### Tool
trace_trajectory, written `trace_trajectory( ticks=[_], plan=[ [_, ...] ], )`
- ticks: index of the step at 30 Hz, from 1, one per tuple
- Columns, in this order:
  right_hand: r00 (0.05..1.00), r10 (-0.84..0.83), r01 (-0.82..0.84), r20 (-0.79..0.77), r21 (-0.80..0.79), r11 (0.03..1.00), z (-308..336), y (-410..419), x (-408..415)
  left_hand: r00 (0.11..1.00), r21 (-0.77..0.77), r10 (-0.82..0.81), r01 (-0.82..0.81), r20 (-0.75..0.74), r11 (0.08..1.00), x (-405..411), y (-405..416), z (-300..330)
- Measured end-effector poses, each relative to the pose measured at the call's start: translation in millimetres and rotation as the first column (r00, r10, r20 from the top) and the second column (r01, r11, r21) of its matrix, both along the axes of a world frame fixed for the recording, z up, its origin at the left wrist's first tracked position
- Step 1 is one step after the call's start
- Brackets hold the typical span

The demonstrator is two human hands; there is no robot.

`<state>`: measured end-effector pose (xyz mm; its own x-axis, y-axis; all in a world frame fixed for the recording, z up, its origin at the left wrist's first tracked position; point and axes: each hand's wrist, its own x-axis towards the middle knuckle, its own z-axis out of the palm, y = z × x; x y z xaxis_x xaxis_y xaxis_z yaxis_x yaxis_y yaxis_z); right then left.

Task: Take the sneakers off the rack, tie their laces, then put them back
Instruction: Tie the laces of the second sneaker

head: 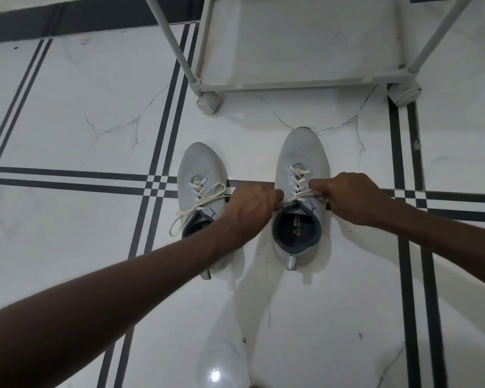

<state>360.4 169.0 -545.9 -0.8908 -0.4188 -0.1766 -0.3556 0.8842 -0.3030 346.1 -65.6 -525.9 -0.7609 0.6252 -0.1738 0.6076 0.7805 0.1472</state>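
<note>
Now both sneakers stand on the floor [76, 88] in front of the rack [300, 82], toes pointing at it, and I am working on the right sneaker [301, 152]. My left hand [249, 205] is closed on the lace [298, 196] at the left side of the top eyelets, and my right hand [347, 197] is closed on it at the right side, so the lace runs taut across the tongue between them. I cannot see how the ends cross under my fingers. To do this well, I think I should pull both ends evenly outward and slightly toward me, so the crossings lower down snug up without dragging the shoe sideways. Then I should keep the tension while I form the first loop, since slack there would leave the bow loose. The left sneaker [200, 169] sits just beside my left wrist, its laces [196, 208] lying loose over the side and apparently not tied; I should keep my forearm clear of them. The rack's bottom shelf looks free for the pair later.
</note>
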Motion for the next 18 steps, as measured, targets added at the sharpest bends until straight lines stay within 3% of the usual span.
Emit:
trace_trajectory(
  ticks=[4,11,14,16,18],
  plan=[
    [0.996,0.079,-0.076,-0.040,0.064,0.995,-1.0,-1.2,3.1,0.993,0.027,-0.092,0.091,0.074,0.996,-2.5,-15.4,-2.3],
    [0.999,0.028,-0.024,-0.043,0.083,0.996,0.6,-6.8,7.6,0.981,-0.027,-0.046,0.052,0.188,0.998,-7.4,-13.2,5.4],
    [0.971,-0.105,0.117,-0.216,0.040,0.992,8.5,-1.5,12.4,0.989,0.059,0.077,-0.085,0.124,0.995,-8.5,-25.4,22.3],
    [0.922,-0.269,0.246,-0.278,-0.118,0.962,18.5,-0.8,28.5,0.947,0.066,0.272,-0.287,0.173,0.956,-10.8,-48.0,36.8],
    [0.887,-0.438,0.398,-0.146,-0.239,0.886,23.6,-7.5,50.9,0.859,-0.034,0.436,-0.444,0.268,0.896,-13.7,-78.0,53.5]
  ],
)
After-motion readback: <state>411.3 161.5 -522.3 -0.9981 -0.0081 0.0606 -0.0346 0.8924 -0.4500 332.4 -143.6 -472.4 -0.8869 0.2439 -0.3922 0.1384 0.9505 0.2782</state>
